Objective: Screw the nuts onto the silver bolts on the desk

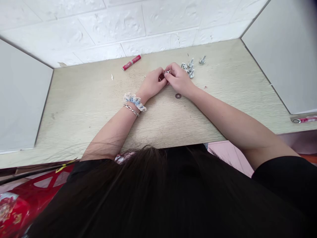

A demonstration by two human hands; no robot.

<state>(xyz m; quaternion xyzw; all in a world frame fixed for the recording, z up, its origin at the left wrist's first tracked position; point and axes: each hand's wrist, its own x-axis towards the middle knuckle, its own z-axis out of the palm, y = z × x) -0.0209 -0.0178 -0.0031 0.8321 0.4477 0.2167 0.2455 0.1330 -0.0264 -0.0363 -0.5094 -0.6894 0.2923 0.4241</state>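
My left hand (154, 82) and my right hand (179, 78) meet over the tabletop with fingertips close together. Between them is a small silvery metal piece (166, 72), pinched and mostly covered by the fingers, so its exact kind does not show. Both hands are closed around it. Just beyond my right hand stand several silver bolts (191, 68) in a cluster, heads down. One more bolt (202, 60) is apart from them to the right. Below my right wrist a flat dark washer (178, 96) lies on the wood.
A red tube (131, 62) lies near the white brick-pattern wall (111, 26). A small whitish scrap (112, 77) sits left of my hands. White panels (22, 99) bound the pale wooden table (81, 99) on both sides. A red bag (32, 198) is below at left.
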